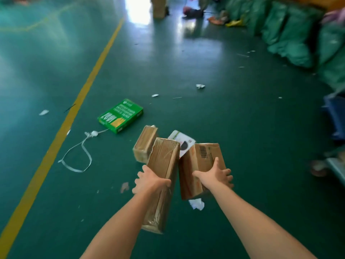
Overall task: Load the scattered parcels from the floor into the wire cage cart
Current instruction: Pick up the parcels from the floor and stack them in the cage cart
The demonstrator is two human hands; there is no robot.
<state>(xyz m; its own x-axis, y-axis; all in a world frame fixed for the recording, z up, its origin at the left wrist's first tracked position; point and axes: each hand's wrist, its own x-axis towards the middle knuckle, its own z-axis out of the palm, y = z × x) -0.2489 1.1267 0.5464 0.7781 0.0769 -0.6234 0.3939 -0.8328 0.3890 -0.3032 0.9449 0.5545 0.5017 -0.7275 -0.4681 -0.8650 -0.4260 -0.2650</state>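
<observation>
My left hand [150,181] grips a long taped brown parcel [164,161] and holds it above the green floor. My right hand [216,174] is clamped on a shorter brown box with a barcode label [203,156]. Behind them on the floor lie a small brown parcel [144,143] and a white box with a dark picture [182,141], partly hidden by the held boxes. A green printed box [121,115] lies flat further left. The wire cage cart is not in view.
A yellow floor line [74,109] runs diagonally on the left. A white strap loop [78,157] and paper scraps [197,203] litter the floor. Green sacks [291,34] pile up at the right. A blue crate [336,116] and a metal edge [336,167] sit at the right border.
</observation>
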